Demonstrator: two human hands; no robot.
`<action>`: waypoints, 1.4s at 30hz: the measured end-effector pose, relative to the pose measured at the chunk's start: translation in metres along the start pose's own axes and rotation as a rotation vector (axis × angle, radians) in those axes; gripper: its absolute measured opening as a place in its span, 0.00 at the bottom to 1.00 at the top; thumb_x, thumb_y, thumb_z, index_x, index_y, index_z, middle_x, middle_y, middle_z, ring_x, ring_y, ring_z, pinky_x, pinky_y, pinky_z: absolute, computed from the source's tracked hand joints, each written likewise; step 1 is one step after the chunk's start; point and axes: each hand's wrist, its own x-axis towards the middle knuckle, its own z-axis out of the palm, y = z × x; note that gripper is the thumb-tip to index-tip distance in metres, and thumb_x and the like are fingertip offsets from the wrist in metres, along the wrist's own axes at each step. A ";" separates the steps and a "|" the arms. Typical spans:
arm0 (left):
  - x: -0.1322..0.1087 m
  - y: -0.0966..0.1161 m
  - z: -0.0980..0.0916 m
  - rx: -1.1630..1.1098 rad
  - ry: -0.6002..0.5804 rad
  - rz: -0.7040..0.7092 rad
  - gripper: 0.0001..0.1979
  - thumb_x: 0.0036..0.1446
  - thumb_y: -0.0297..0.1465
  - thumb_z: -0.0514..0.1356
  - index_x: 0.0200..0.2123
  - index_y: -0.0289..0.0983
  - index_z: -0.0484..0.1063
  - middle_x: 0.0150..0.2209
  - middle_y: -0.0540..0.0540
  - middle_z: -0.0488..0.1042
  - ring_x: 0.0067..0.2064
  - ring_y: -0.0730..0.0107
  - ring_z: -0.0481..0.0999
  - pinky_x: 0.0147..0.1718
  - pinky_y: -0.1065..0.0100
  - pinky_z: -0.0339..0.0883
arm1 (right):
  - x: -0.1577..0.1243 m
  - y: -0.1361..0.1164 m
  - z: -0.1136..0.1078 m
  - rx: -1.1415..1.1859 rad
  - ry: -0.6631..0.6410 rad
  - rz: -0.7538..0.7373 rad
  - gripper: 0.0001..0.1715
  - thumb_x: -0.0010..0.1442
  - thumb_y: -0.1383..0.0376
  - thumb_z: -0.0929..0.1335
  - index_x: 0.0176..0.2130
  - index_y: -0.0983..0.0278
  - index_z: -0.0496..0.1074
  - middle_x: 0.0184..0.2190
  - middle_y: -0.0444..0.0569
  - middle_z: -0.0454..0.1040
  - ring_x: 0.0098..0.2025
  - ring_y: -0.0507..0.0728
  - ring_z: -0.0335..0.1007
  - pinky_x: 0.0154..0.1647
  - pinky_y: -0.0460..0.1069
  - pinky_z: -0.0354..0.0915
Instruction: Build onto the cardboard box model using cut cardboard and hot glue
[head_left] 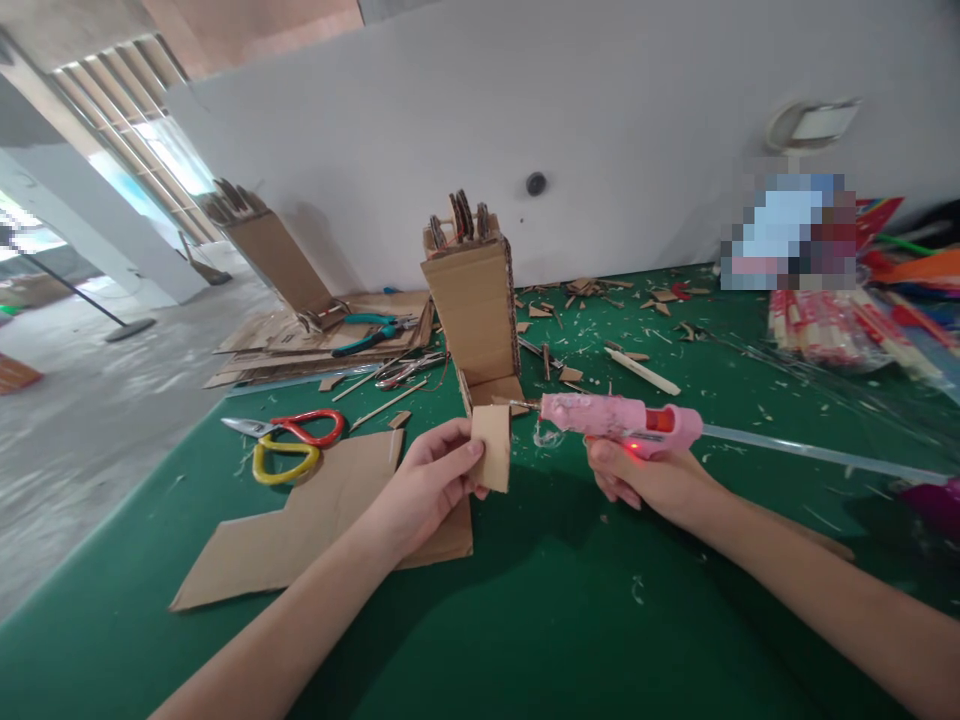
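My left hand (435, 475) pinches a small rectangular cardboard piece (493, 450) between thumb and fingers. My right hand (645, 475) is wrapped round the handle of a pink hot glue gun (600, 415). A red light glows on the gun, and a long clear glue stick (810, 450) sticks out of its back. The gun's nozzle points left, at the upper right edge of the cardboard piece; whether they touch I cannot tell. Just behind stands a tall cardboard box structure (476, 310) with layered cardboard pieces on top. A larger flat cardboard sheet (337, 510) lies under and beside my left hand.
Scissors (289, 440) with red and yellow handles lie at left. Teal-handled pliers (375, 330) rest on stacked cardboard (247, 350), near another cardboard structure (285, 260). A craft knife (641, 370), scraps and wrapped sticks (817, 325) lie towards the white wall (600, 110).
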 end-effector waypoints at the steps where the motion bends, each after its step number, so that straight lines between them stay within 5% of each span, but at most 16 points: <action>1: 0.000 0.000 0.000 -0.039 -0.008 -0.016 0.10 0.50 0.32 0.66 0.34 0.33 0.72 0.28 0.48 0.71 0.26 0.77 0.70 0.22 0.75 0.64 | 0.000 0.001 0.000 -0.021 0.013 0.008 0.26 0.56 0.46 0.65 0.20 0.60 0.59 0.08 0.37 0.56 0.13 0.49 0.56 0.17 0.47 0.60; 9: 0.001 -0.001 0.002 -0.210 0.089 -0.113 0.10 0.49 0.28 0.66 0.33 0.32 0.69 0.27 0.47 0.71 0.24 0.76 0.70 0.20 0.73 0.65 | 0.000 -0.002 0.004 -0.056 0.043 0.011 0.23 0.54 0.46 0.67 0.23 0.61 0.65 0.08 0.36 0.55 0.12 0.50 0.56 0.14 0.47 0.58; 30: 0.003 -0.004 0.002 -0.217 0.108 -0.114 0.06 0.52 0.26 0.64 0.34 0.32 0.70 0.27 0.47 0.71 0.25 0.75 0.71 0.21 0.73 0.66 | 0.001 -0.006 0.003 -0.127 0.011 0.078 0.19 0.54 0.49 0.68 0.33 0.62 0.72 0.10 0.39 0.63 0.10 0.49 0.54 0.10 0.46 0.53; 37: 0.002 -0.004 0.003 -0.213 0.119 -0.120 0.05 0.53 0.24 0.62 0.34 0.31 0.69 0.27 0.46 0.71 0.24 0.74 0.71 0.21 0.73 0.67 | 0.001 -0.007 0.003 -0.149 0.059 0.122 0.23 0.55 0.46 0.65 0.26 0.62 0.67 0.09 0.37 0.59 0.14 0.49 0.59 0.17 0.46 0.60; 42: 0.002 -0.003 0.002 -0.205 0.136 -0.117 0.04 0.54 0.24 0.61 0.34 0.31 0.69 0.27 0.46 0.71 0.24 0.74 0.71 0.21 0.73 0.67 | 0.001 -0.005 0.003 -0.147 0.052 0.146 0.25 0.54 0.43 0.65 0.33 0.62 0.70 0.12 0.38 0.63 0.14 0.49 0.59 0.16 0.46 0.60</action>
